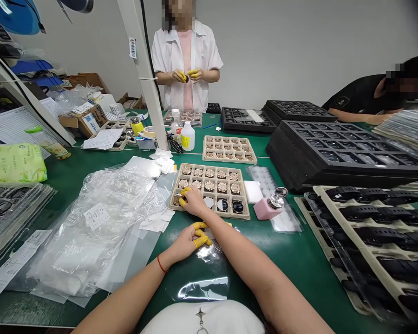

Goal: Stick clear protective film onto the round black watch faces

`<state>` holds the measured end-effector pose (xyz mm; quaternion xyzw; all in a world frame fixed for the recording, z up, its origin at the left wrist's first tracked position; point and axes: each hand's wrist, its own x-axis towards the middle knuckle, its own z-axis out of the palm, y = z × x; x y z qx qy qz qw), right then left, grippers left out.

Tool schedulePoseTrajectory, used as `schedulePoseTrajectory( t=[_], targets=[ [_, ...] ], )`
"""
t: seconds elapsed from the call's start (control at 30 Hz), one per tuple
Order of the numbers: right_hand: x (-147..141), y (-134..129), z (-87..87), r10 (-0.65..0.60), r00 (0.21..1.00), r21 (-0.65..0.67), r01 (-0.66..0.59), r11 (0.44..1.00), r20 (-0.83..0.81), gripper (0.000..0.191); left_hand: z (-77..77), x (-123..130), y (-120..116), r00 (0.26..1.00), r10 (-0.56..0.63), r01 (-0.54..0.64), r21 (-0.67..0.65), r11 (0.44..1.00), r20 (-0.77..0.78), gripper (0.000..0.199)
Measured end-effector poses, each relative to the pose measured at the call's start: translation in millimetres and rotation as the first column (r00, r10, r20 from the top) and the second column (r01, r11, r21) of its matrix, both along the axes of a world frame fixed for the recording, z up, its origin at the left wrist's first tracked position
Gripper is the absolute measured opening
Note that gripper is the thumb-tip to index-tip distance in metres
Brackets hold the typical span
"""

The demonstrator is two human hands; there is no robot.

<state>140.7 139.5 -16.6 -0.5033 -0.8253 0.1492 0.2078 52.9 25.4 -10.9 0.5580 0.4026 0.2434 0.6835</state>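
A beige compartment tray (pixel 246 204) lies in the middle of the green table, with rose-gold round parts in its upper rows and darker or white discs in the front row. My right hand (pixel 192 201) reaches over the tray's front left part, its yellow-capped fingers pinched at a round part (pixel 177 199) in the front left compartment. Just below the tray, my left hand (pixel 191 240) rests near the table with yellow-capped fingers apart, beside clear film (pixel 209 253). Nothing is visible in its grip.
Plastic bags (pixel 87 236) cover the left. A pink pump bottle (pixel 266 208) stands right of the tray, before black trays (pixel 296 162) and a watch tray (pixel 365 241). A second beige tray (pixel 230 160) lies behind. Across the table, a person (pixel 184 60) holds a small part.
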Motion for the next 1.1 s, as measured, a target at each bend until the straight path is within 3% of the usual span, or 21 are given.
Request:
schedulePoseTrajectory(
  t=[0.83,1.1],
  targets=[
    [4.5,-3.3,0.4,0.052,0.998,0.051,-0.050,0.997,-0.031,0.008,2.6,0.4,-0.9,1.000,-0.008,0.009,0.053,0.999,-0.024,0.044],
    [4.3,-6.0,1.6,0.047,0.998,0.055,-0.044,0.998,-0.051,0.010,4.4,1.2,-2.1,1.000,0.003,-0.003,0.005,1.000,0.006,0.045]
  ],
)
